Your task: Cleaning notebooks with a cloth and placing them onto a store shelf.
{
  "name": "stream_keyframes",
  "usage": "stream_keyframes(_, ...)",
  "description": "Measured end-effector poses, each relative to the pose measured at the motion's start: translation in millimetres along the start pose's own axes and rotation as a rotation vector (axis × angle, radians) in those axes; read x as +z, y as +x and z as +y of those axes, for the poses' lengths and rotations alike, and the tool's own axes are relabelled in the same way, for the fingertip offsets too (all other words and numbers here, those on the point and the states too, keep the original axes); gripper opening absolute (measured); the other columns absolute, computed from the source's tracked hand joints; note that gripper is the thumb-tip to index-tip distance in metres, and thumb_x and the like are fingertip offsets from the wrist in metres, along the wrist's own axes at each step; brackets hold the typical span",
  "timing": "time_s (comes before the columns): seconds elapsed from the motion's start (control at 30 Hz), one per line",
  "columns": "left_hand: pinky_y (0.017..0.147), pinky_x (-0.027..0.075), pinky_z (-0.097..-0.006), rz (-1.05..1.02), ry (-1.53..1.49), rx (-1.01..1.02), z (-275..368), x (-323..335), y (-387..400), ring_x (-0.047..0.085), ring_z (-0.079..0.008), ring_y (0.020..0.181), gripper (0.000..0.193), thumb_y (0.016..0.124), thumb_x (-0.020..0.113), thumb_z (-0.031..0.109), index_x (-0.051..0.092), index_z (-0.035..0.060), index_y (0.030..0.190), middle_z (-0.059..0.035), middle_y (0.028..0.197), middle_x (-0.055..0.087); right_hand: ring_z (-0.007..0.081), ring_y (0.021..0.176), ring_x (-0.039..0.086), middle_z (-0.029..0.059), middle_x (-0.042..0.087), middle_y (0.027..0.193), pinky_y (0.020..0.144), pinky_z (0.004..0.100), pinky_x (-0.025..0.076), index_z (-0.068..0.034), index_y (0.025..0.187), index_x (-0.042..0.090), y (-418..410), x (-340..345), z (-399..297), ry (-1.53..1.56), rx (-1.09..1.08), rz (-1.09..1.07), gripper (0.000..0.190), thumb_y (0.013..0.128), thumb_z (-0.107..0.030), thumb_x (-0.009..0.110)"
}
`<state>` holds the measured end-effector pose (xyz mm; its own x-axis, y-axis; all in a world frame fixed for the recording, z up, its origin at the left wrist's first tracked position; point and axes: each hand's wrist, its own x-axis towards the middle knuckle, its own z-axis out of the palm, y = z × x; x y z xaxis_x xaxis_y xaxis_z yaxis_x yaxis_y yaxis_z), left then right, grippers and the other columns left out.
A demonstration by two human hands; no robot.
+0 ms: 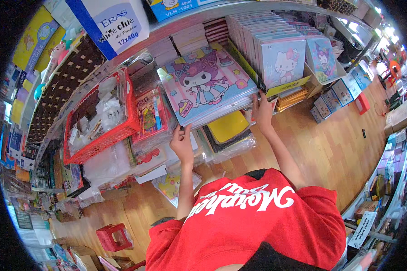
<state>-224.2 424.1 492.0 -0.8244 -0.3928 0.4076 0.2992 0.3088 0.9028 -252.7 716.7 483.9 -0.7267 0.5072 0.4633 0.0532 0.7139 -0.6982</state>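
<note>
Before me lies a flat stack of plastic-wrapped picture sheets, the top one printed with a purple-hooded cartoon character. My left hand grips its near left corner, thumb on the edge and fingers curled beneath. At the near right corner, my right hand holds the side of the stack with the fingers pointing up along it. Under the near edge a yellow pad shows on a pile of dark, plastic-wrapped goods. The underside of the stack is hidden.
Left stands a red plastic basket of small bagged goods beside a wrapped magazine pack. A yellow box of upright cartoon-covered packs adjoins the right. Overhead, a shelf edge carries a white glue carton. A red stool stands on the wooden floor.
</note>
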Motion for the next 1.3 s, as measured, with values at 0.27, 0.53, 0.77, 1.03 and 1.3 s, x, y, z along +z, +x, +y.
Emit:
stream_keyframes(0.27,0.049,0.038,-0.0327,0.026,0.39,0.043,-1.9,-0.6,4.1,0.048,-0.0184,0.044,0.036,0.083,0.074,0.03,0.07,0.0041,0.108,-0.0073,0.051,0.054,0.0409,0.062,0.061,0.0242,0.061,0.064,0.057,0.0483,0.045,0.006,0.118,0.058,0.2,-5.6,-8.9,0.059,0.034,-0.08,0.041,0.094,-0.028,0.056)
stream_keyframes(0.53,0.047,0.035,-0.0338,-0.088,0.458,0.051,-3.0,-6.5,6.1,0.045,-0.0183,0.042,0.044,0.082,0.073,0.038,0.07,0.0037,0.109,-0.0087,0.049,0.049,0.0408,0.06,0.06,0.0255,0.06,0.064,0.054,0.047,0.043,0.007,0.115,0.06,3.6,-3.5,2.2,0.087,-0.036,-0.018,0.04,0.093,-0.027,0.059)
stream_keyframes(0.77,0.047,0.034,-0.0354,-0.076,0.417,0.023,-11.4,-4.0,5.8,0.042,-0.0203,0.043,0.042,0.083,0.072,0.038,0.071,0.0037,0.107,-0.0132,0.05,0.048,0.0393,0.057,0.06,0.025,0.059,0.063,0.054,0.0457,0.042,0.006,0.111,0.062,1.6,1.8,7.3,0.099,-0.124,0.075,0.037,0.092,-0.026,0.061)
stream_keyframes(1.03,0.046,0.03,-0.0285,-0.023,0.451,0.029,-1.2,0.4,2.8,0.033,-0.0075,0.047,0.047,0.082,0.076,0.031,0.066,-0.0033,0.112,-0.006,0.048,0.043,0.0199,0.047,0.054,0.017,0.058,0.056,0.052,0.0356,0.043,0.007,0.112,0.062,1.7,-14.9,-2.7,0.094,0.03,-0.068,0.043,0.091,-0.029,0.065)
stream_keyframes(1.3,0.048,0.038,-0.032,0.001,0.308,-0.074,-9.6,6.6,-4.9,0.043,-0.0156,0.042,0.051,0.085,0.072,0.031,0.06,0.0044,0.127,-0.0074,0.049,0.05,0.0274,0.051,0.055,0.0139,0.056,0.058,0.053,0.0377,0.043,-0.006,0.133,0.051,-5.3,-33.0,-8.0,-0.008,-0.083,-0.117,0.047,0.091,-0.022,0.062)
